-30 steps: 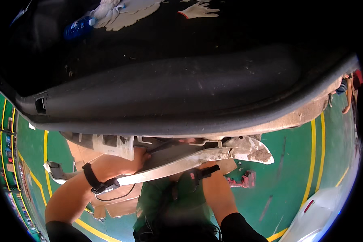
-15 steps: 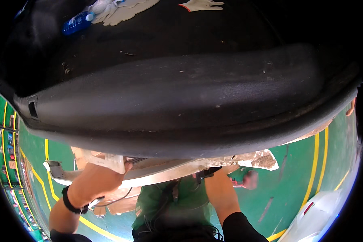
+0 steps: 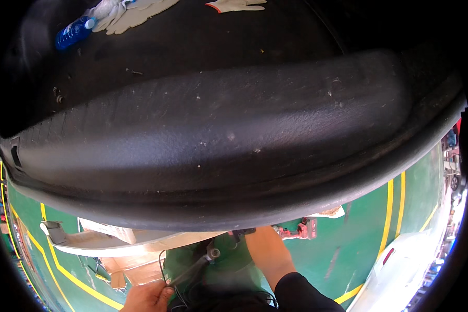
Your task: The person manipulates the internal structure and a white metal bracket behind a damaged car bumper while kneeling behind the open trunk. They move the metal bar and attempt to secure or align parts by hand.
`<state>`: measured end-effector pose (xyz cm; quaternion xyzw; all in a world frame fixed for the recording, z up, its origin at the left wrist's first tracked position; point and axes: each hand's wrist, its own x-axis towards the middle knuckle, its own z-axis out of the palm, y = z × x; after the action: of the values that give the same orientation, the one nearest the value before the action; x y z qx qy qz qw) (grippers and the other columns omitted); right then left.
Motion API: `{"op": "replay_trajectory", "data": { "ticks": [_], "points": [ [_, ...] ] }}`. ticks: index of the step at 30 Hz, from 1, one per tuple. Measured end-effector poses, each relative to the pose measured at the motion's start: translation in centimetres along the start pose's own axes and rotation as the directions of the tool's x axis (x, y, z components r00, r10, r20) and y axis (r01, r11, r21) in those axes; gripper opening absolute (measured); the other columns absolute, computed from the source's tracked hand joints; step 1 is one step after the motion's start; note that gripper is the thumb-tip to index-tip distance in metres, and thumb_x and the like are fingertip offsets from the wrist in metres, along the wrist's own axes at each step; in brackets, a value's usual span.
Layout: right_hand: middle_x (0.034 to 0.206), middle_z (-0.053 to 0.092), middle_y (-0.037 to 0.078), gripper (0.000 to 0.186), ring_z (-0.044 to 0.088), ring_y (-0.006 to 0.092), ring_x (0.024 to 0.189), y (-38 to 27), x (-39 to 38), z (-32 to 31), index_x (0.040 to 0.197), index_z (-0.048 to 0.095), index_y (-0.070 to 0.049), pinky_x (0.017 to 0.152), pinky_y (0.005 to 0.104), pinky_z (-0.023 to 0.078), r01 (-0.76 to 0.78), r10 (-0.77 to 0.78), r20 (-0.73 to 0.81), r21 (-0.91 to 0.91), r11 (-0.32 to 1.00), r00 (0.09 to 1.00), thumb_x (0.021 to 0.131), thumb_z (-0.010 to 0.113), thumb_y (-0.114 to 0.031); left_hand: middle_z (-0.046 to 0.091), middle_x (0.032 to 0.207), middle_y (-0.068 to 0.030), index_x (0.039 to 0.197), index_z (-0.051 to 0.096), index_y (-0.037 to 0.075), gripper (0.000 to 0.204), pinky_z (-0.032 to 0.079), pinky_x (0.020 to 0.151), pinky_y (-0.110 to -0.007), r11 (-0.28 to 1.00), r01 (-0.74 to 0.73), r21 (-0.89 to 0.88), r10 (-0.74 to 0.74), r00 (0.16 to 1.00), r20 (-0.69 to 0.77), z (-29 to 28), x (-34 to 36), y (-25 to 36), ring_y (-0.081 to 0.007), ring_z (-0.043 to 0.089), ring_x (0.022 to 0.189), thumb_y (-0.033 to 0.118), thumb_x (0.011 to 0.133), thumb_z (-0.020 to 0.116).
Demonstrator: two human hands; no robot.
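Observation:
Over most of the view spreads a large black moulded panel (image 3: 208,151) with a rounded front edge. At the bottom, left of centre, my left hand (image 3: 150,297) is closed round the handle of a metal wrench (image 3: 195,269). Its round head (image 3: 212,253) points up and to the right. A thin dark cable (image 3: 162,260) loops beside that hand. My right hand (image 3: 265,240) reaches up beneath the black edge, with its fingers hidden. Near its wrist shows a small dark piece (image 3: 244,231). Under the panel on the left lies a long curved white part (image 3: 177,243).
On the black surface lie a blue bottle (image 3: 74,33), pale gloves (image 3: 140,14), a red-cuffed glove (image 3: 237,5) and loose screws (image 3: 135,72). Below are a red power tool (image 3: 302,229), cardboard (image 3: 140,265) and yellow-lined green floor (image 3: 327,260). A white body part (image 3: 400,275) stands lower right.
My left hand has left the white part, come down towards my body, and now holds the wrench. My right hand stays under the black edge. The whole view has shifted somewhat.

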<state>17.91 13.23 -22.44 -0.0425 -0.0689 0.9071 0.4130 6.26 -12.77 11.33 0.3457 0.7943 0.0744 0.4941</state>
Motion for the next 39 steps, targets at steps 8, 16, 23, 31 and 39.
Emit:
{"op": "replay_trajectory", "data": {
  "ticks": [8,16,23,31,39],
  "points": [
    [0.114,0.069,0.012,0.040,0.063,0.0280,0.104,-0.5,-2.0,0.0,0.122,0.065,-0.002,0.098,0.0443,0.049,0.001,-0.005,-0.058,-0.065,0.998,0.998,0.098,0.057,-0.033,0.066,0.084,-0.0278,0.107,0.067,0.001,0.028,0.049,0.072,-0.053,0.997,0.063,-0.053,-0.061,0.998,0.035,2.7,-0.3,-1.5,-0.0465,0.065,0.080,0.024,0.103,0.051],
    [0.113,0.069,0.012,0.039,0.064,0.0274,0.104,-3.3,-3.0,0.3,0.124,0.064,0.000,0.097,0.0432,0.050,0.025,-0.034,-0.067,-0.138,0.990,0.997,0.099,0.057,-0.028,0.066,0.082,-0.0274,0.100,0.066,0.001,0.030,0.049,0.070,-0.054,0.995,0.088,-0.044,-0.087,0.995,0.041,3.4,-0.3,-1.7,-0.0470,0.065,0.079,0.026,0.102,0.051],
    [0.113,0.070,0.012,0.038,0.065,0.0269,0.103,-5.0,-4.1,0.1,0.126,0.063,0.002,0.095,0.0422,0.052,0.038,-0.049,-0.062,-0.181,0.983,0.997,0.100,0.058,-0.025,0.067,0.089,-0.0291,0.106,0.066,0.002,0.032,0.050,0.074,-0.054,0.995,-0.081,-0.062,0.083,0.996,0.037,5.5,1.5,-3.1,-0.0470,0.066,0.086,0.031,0.104,0.052],
    [0.113,0.070,0.012,0.037,0.066,0.0264,0.103,-5.3,-6.4,-0.3,0.127,0.062,0.004,0.094,0.0410,0.054,0.026,-0.069,-0.117,-0.330,0.943,0.991,0.101,0.059,-0.020,0.065,0.079,-0.0275,0.088,0.060,0.004,0.027,0.049,0.067,-0.059,0.989,-0.150,0.004,0.150,0.988,0.019,8.9,7.3,-6.2,-0.0499,0.063,0.077,0.028,0.100,0.057],
    [0.112,0.070,0.014,0.035,0.068,0.0244,0.098,-11.8,-16.1,2.5,0.127,0.061,0.007,0.087,0.0374,0.057,-0.424,-0.219,-0.586,-0.753,0.503,0.780,0.100,0.059,-0.015,0.069,0.081,-0.0235,0.087,0.061,0.005,0.033,0.054,0.068,-0.056,0.867,-0.434,0.244,0.460,0.886,-0.058,17.7,20.0,-6.2,-0.0437,0.068,0.077,0.034,0.100,0.056]
  ]
}}
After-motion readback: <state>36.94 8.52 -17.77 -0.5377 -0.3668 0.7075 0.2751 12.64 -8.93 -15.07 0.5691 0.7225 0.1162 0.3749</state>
